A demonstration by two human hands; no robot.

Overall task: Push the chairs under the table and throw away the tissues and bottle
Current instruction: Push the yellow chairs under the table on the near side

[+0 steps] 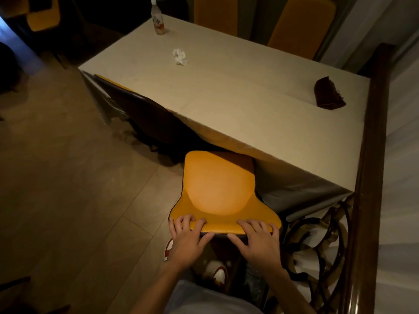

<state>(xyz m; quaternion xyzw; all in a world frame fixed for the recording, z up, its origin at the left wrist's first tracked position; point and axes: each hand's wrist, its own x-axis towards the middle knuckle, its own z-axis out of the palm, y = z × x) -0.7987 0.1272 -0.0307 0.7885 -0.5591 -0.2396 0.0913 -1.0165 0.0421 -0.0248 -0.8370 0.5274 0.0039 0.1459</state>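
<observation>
Dim light falls over a tiled floor (pixel 74 177) and a long table (pixel 249 105) under a pale cloth, set against a dark wooden rail (pixel 371 155) along its right edge.

At the table's near edge stands an orange chair (pixel 217 189), its seat front just under the cloth and most of the seat out in the open. The left hand (pixel 188 236) and the right hand (pixel 258 239) both grip the top of its backrest, fingers curled over the front and thumbs along the rear rim. Judging from this, the chair-pushing step is in hand and this chair is only partly in.

Farther along the same edge, toward the near left corner, a 2nd chair (pixel 145 114) with a dark back sits close against the table. 2 more orange chair backs (pixel 301 26) rise beyond the far edge.

Crumpled white tissues (pixel 180 56) lie on the cloth toward the far left corner, and the bottle (pixel 157 19) stands upright near that corner, well apart from the hands. A dark brown folded object (pixel 328 92) lies near the right edge; what it is cannot be told.

Next, the move calls for a straight, even push from both hands so the seat slides under the cloth without snagging it. The tissues and bottle are not yet picked up, and no bin is visible.
</observation>
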